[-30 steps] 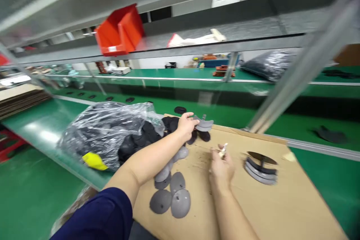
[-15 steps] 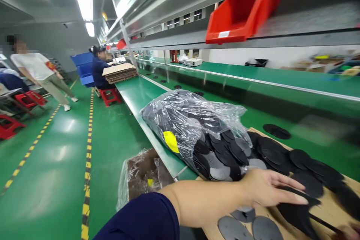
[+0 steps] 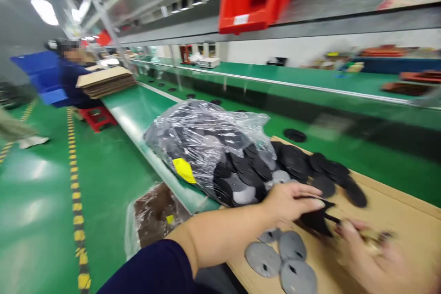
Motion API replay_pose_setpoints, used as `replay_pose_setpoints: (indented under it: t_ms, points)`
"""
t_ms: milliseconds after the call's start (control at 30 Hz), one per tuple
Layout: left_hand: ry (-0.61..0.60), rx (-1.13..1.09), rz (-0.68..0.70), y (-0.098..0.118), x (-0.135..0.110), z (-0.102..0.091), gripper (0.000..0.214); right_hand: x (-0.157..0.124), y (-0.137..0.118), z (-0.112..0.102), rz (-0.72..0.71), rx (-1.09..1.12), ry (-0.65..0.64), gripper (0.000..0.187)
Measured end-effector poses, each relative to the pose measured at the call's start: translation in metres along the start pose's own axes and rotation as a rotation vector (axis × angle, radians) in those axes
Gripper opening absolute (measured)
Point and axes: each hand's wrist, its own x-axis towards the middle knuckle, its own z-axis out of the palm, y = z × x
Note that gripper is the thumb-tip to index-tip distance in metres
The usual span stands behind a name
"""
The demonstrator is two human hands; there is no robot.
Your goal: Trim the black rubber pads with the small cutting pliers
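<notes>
My left hand (image 3: 292,202) pinches a thin black disc (image 3: 315,220), bent and partly hidden, between thumb and fingers over the cardboard. Close by on the right, my right hand (image 3: 365,248) is closed on a slim dark tool (image 3: 332,218) whose tip meets the disc; motion blur hides its kind. Several grey discs with small dark holes (image 3: 292,245) lie on the cardboard sheet (image 3: 396,211) below my hands. Beyond my left hand, black discs (image 3: 292,161) are heaped, some spilling from a clear plastic bag (image 3: 193,133) full of discs.
A red bin (image 3: 244,9) hangs on the shelf rail above the green bench (image 3: 134,105). Under the bench edge stands a plastic-lined box (image 3: 153,213). Farther left, a seated person (image 3: 70,71) is beside stacked cardboard (image 3: 105,81). A single black disc (image 3: 295,135) lies behind the cardboard.
The camera view has swung right, so the bench and bag appear farther left. My right hand with the tool has come more into view. My left hand still holds the black disc.
</notes>
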Motion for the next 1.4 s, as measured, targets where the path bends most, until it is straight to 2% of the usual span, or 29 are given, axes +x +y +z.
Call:
replay_pose_setpoints:
  t_ms: [67,167,233,300,433,600,967,1400]
  points:
    - [-0.005,-0.041,-0.051,0.004,-0.007,0.003,0.06,-0.011,-0.008,-0.023,0.012,-0.031,0.055,0.041]
    - [-0.06,-0.066,-0.203,0.008,-0.015,0.005,0.053,-0.016,-0.02,-0.024,-0.096,0.072,0.032,0.037]
    - [-0.076,-0.123,-0.192,0.011,-0.016,0.004,0.047,-0.012,-0.021,-0.021,-0.119,0.066,-0.019,0.034]
    - [-0.047,-0.154,-0.154,0.014,-0.013,0.001,0.046,-0.009,-0.018,-0.024,-0.218,-0.05,-0.061,0.038]
    - [0.04,-0.171,-0.193,0.018,-0.008,-0.006,0.044,-0.008,-0.015,-0.034,-0.396,-0.319,-0.16,0.051]
    - [0.051,-0.189,-0.184,0.018,-0.007,-0.009,0.046,-0.01,-0.015,-0.034,-0.531,-0.436,-0.215,0.043]
    - [0.024,-0.161,-0.186,0.019,-0.008,-0.007,0.047,-0.008,-0.014,-0.034,-0.552,-0.556,-0.228,0.039]
    - [0.045,-0.134,-0.154,0.019,-0.012,-0.005,0.045,-0.007,-0.013,-0.035,-0.56,-0.6,-0.217,0.044]
